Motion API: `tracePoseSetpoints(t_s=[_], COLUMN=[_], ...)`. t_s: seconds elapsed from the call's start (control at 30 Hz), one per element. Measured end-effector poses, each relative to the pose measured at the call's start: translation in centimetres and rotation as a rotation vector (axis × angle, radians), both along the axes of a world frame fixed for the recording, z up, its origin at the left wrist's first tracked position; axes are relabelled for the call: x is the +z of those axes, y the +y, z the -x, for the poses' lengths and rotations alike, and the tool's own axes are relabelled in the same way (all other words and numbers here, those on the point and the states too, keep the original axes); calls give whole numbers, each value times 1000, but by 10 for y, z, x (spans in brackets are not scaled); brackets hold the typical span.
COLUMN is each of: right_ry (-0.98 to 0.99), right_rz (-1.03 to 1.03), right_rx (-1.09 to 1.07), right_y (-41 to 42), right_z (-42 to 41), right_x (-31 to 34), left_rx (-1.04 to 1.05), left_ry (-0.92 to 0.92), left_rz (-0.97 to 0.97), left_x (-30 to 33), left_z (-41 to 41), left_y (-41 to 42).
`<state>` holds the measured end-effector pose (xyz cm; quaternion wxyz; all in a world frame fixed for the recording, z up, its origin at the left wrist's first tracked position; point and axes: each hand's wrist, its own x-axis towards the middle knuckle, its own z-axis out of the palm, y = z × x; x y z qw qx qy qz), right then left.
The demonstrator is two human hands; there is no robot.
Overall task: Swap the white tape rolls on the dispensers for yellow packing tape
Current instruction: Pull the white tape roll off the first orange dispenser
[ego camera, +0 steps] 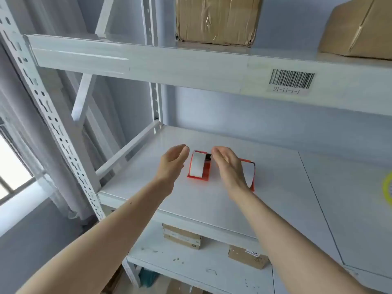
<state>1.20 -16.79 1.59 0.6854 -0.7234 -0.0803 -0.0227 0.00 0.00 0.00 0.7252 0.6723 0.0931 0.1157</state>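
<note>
Two red tape dispensers stand on the middle shelf [212, 204]. The left dispenser [205, 172] carries a white tape roll [197, 165] and lies between my two hands. The right dispenser [250, 168], also with white tape, is partly hidden behind my right hand [230, 166]. My left hand [174, 162] hovers just left of the left dispenser with fingers curved and apart, holding nothing. My right hand is open too, its fingertips close to the left dispenser's black end. A yellow tape roll [387, 187] peeks in at the right edge of the shelf.
A white metal rack frames the scene, with its slotted upright [53, 115] at the left. Cardboard boxes [216, 18] sit on the upper shelf above a barcode label [291, 80]. Small boxes [182, 238] rest on the lower shelf.
</note>
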Motion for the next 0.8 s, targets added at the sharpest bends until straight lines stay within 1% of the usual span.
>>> tracePoseSetpoints(t_s=[0.13,0.2,0.3,0.4,0.47,0.57,0.63,0.7,0.8], right_ry=[114,156,181,182,214,244,250,231,200], right_rz=[226,300,376,342,303,316,312,305,300], right_rx=[-38,-31,-2,-17,-16,-14,-8,-14,-45], right_y=[14,24,34,43,48,53,55,56,58], right_z=[-16,-26,-40,-53,-60,-68,-71,-75,-80], right_x=[-18,-31,-47,-58,-65,-75,-78,-77,-70], left_rx=[-38,-111,-231,-313,-361,-374,-357,-326,-253], left_ry=[105,146,170,160,120,89,71,53,56], left_rz=[-167,-254,-308,-344,-428,-528,-548,-520,-421], left_x=[-24,-40,-58,-72,-79,-86,-87,-91,-97], left_z=[-21,-33,-45,-57,-63,-68,-70,-72,-70], left_y=[9,17,25,33,36,37,37,40,43])
